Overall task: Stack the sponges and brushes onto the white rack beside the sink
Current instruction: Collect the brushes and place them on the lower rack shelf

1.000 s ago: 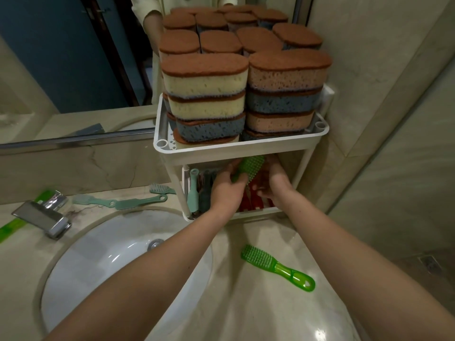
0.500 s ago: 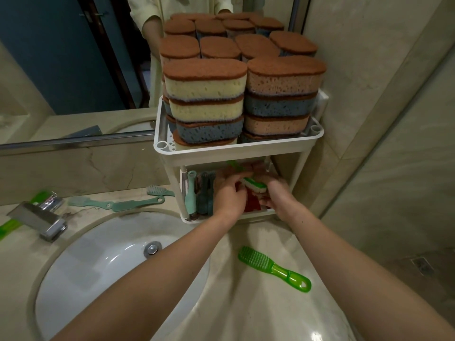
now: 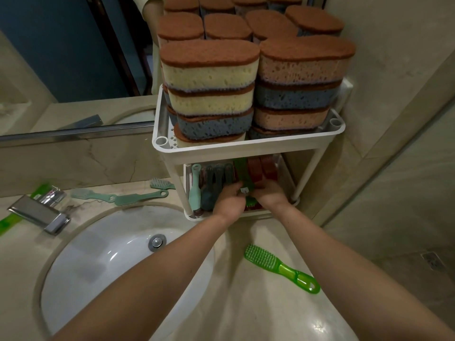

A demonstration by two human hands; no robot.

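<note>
A white two-tier rack (image 3: 246,147) stands on the counter right of the sink. Its top tier carries stacks of brown-topped sponges (image 3: 209,92) in yellow, grey and pink. The lower tier holds upright brushes: a teal one (image 3: 195,187), dark grey ones (image 3: 213,185) and red ones (image 3: 261,169). My left hand (image 3: 227,201) and my right hand (image 3: 269,196) both grip a green brush (image 3: 243,175) standing on end in the lower tier. Another green brush (image 3: 280,271) lies on the counter in front of the rack.
The round white sink (image 3: 118,262) with a chrome tap (image 3: 39,214) is at the left. Teal brushes (image 3: 138,196) lie on the counter behind it, below the mirror (image 3: 61,57). A green item (image 3: 5,223) shows at the left edge. The wall is close on the right.
The green brush has gone from tilted at the shelf opening to upright and deeper in the lower tier. Both hands have moved in and down with it.
</note>
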